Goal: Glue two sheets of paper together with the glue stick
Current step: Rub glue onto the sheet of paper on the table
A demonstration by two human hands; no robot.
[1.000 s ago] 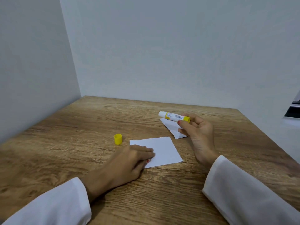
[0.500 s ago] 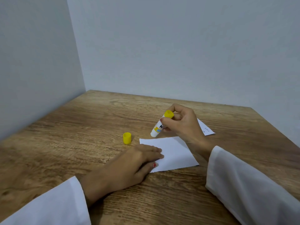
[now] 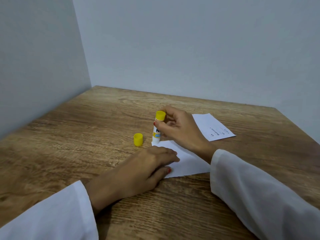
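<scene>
Now upright, glue stick (image 3: pixel 157 130) – right hand (image 3: pixel 180 130) gripping, tip down on sheet (image 3: pixel 188 161); left hand (image 3: pixel 138 172) flat.

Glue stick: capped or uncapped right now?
Uncapped. The yellow cap stands apart on the wooden table, while the white-and-yellow glue stick is held upright, tip down on the blank white sheet.

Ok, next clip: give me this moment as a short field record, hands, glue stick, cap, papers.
left hand: flat on near sheet, pinning it to the table
right hand: holds glue stick
glue stick: near upright, tip down on the near sheet's far-left corner
cap: off, standing on the table left of the stick
second sheet: printed, lying apart to the far right, untouched
stage: gluing starting, sheets not yet joined
</scene>
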